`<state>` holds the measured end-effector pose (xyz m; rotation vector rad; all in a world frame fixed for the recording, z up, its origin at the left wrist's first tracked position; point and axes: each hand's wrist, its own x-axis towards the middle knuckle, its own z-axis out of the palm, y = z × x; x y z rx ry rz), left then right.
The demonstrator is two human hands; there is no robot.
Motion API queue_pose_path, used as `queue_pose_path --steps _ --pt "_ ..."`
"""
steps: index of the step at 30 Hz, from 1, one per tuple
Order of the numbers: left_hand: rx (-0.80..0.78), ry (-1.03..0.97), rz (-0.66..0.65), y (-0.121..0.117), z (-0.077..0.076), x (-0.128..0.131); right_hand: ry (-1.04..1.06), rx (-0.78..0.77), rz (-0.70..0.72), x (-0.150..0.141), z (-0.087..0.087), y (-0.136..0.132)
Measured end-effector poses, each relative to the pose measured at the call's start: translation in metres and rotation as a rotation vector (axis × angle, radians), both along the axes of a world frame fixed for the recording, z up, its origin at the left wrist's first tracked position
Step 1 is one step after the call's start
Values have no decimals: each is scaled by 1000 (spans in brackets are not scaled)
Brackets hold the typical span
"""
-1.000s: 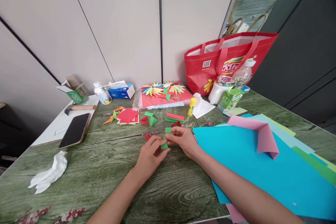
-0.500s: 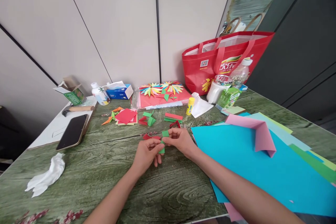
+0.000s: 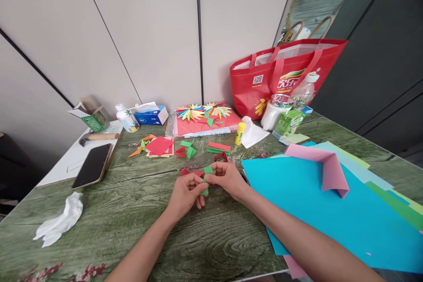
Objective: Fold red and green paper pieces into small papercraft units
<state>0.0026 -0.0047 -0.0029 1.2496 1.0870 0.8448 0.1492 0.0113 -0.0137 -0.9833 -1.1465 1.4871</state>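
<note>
Both hands pinch one small green paper strip (image 3: 208, 170) above the middle of the table. My left hand (image 3: 185, 193) grips its lower end between thumb and fingers. With thumb and forefinger, my right hand (image 3: 228, 179) holds the upper part; the fingers hide much of the strip. Just behind the left hand lies a folded red paper piece (image 3: 191, 172). Beyond the hands are a dark red folded paper loop (image 3: 220, 156), red and green strips (image 3: 218, 147), and green folded pieces (image 3: 191, 152). A yellow glue stick (image 3: 240, 134) stands upright past my right hand.
Large blue paper sheets (image 3: 297, 202) with a folded pink sheet (image 3: 333, 172) cover the right side. At the back stand a red bag (image 3: 244, 92), a green carton (image 3: 288, 124) and a blue tissue box (image 3: 152, 116). A phone (image 3: 92, 165) and crumpled tissue (image 3: 61, 221) lie left.
The hands keep nearly the same pose, both still pinching the green strip. The whole view has shifted very slightly.
</note>
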Motion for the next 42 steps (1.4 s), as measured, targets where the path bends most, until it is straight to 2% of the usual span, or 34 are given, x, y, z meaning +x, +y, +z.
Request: queue_pose_path --steps 6,15,21,25,29,33,36,38,42 --pt "28 -18 -8 0 0 -1 -5 9 -2 2 -1 2" --pt "-79 -82 -173 -2 5 0 -89 86 15 4 -6 3" --pt "-14 -26 -136 -6 7 4 22 68 72 0 -2 -3" --pt "35 -3 -62 -10 5 7 57 53 88 -3 2 -6" --pt "110 63 -81 -15 -3 8 118 -39 120 -1 4 -7" --pt "289 170 -156 -18 -6 6 172 -204 241 4 5 -6" --pt "400 214 -183 -19 -4 5 207 -267 307 8 6 -4" --pt "423 220 -184 -20 -3 4 221 -281 319 9 6 -4" --pt "361 197 -198 -21 -7 5 230 -302 307 8 6 -4"
